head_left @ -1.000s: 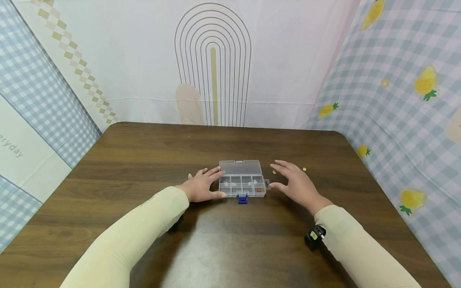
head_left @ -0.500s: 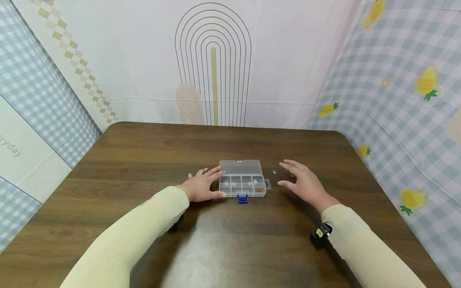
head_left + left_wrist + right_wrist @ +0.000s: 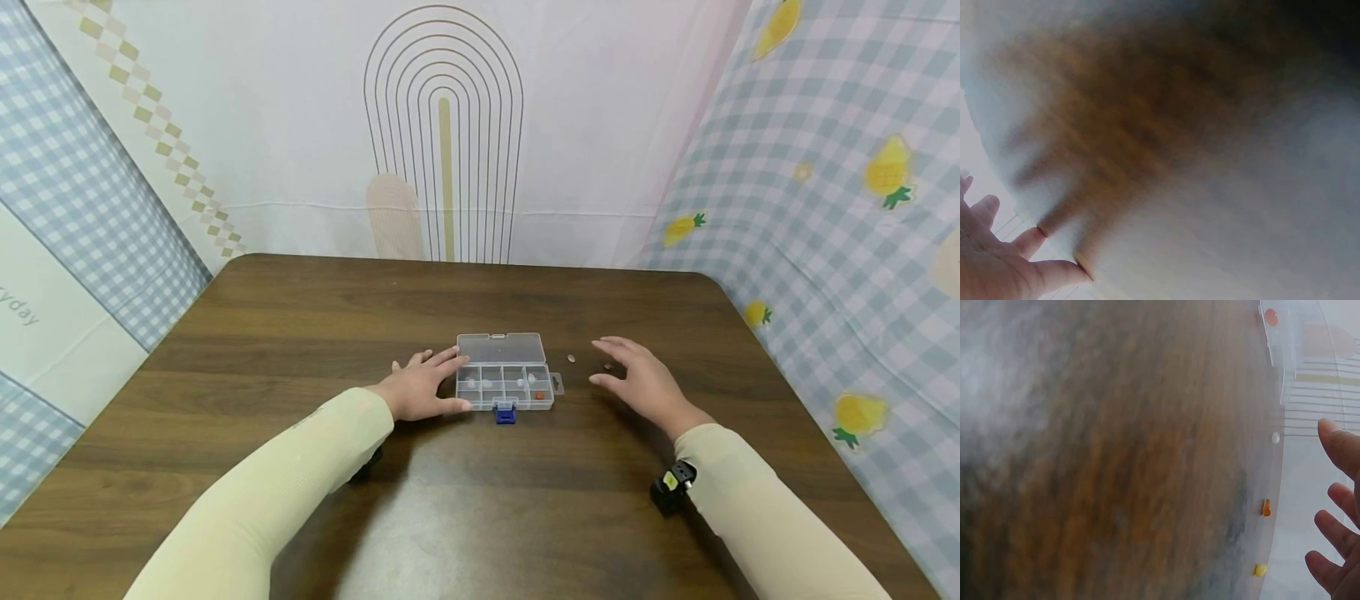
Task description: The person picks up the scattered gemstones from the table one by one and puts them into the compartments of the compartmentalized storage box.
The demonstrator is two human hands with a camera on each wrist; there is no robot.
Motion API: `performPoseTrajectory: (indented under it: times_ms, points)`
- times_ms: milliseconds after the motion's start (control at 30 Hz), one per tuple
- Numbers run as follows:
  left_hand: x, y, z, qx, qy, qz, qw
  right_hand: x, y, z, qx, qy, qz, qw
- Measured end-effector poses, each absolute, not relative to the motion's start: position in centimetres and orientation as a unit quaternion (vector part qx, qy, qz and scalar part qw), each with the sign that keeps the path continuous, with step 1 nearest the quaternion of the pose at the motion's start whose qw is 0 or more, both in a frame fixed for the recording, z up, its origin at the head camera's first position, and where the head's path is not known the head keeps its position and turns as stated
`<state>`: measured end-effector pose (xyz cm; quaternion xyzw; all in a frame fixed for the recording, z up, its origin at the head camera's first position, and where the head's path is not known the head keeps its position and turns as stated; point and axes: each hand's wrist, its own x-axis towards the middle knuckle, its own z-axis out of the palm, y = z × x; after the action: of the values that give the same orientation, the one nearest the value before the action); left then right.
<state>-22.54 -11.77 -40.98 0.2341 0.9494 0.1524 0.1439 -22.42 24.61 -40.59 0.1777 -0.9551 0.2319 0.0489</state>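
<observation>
A clear plastic compartment box (image 3: 514, 401) stands on the table with its lid (image 3: 500, 349) swung back and a blue latch (image 3: 506, 414) at the front. Small whitish pieces and an orange piece (image 3: 539, 396) lie in its compartments. My left hand (image 3: 422, 390) touches the box's left side, fingers spread. To the right of the box, my right hand (image 3: 643, 386) hovers with fingers apart and nothing between them. Near it on the table are a small whitish piece (image 3: 1275, 437), an orange-brown piece (image 3: 1266, 507) and a yellow piece (image 3: 1260, 570); the hand hides the yellow one in the head view.
The brown wooden table (image 3: 465, 517) ends at a rounded far edge. Behind it hangs a white printed cloth (image 3: 585, 133), and a blue checked cloth (image 3: 810, 250) with yellow fruit runs along the right. A hang tab (image 3: 557, 383) juts from the box's right end.
My right hand has moved right, away from the box, uncovering the orange-brown piece and covering the yellow one. My left hand and the box have stayed in place.
</observation>
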Motion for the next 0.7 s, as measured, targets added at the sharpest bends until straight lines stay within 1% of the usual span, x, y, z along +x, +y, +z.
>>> performPoseTrajectory:
  times_ms: [467, 700]
  points:
    - [-22.5, -11.7, -40.7, 0.232, 0.949, 0.149, 0.150, -23.1, 25.7, -41.3, 0.146, -0.956, 0.255, 0.019]
    - [-22.4, -11.7, -40.8, 0.230, 0.949, 0.152, 0.151, -23.2, 25.9, -41.5, 0.129, -0.957, 0.260, -0.010]
